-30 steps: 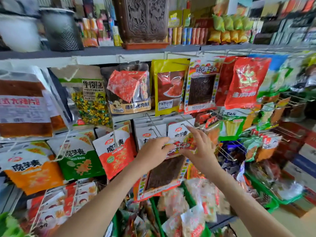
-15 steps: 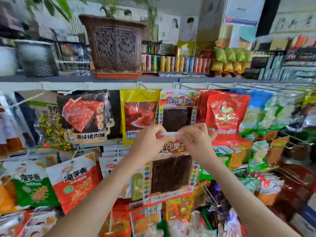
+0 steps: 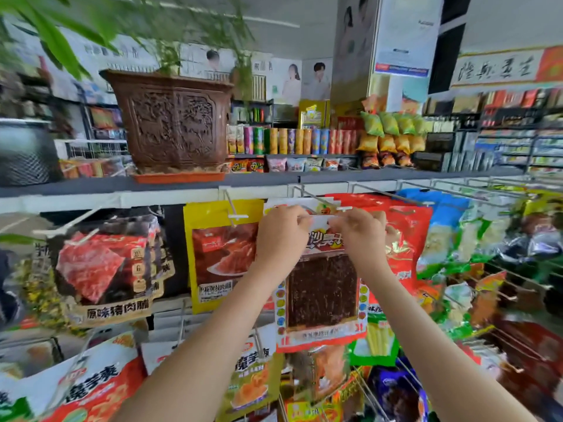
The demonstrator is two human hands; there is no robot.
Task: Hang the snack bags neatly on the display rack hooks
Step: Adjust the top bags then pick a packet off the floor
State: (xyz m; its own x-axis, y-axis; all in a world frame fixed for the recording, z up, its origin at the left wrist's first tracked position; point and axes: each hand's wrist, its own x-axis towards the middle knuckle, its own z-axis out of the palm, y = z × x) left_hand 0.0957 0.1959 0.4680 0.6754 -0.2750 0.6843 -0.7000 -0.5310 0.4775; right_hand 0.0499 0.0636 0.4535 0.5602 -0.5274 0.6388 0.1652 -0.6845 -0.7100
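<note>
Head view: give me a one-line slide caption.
Left hand and right hand pinch a snack bag by its top at a rack hook, beside a yellow bag.

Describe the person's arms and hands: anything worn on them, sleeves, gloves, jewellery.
Both arms are bare for as much of them as the view takes in: no sleeve shows on the left forearm or the right forearm. The left hand and right hand wear no gloves. No watch, bracelet or ring is visible, though the picture is slightly blurred.
</note>
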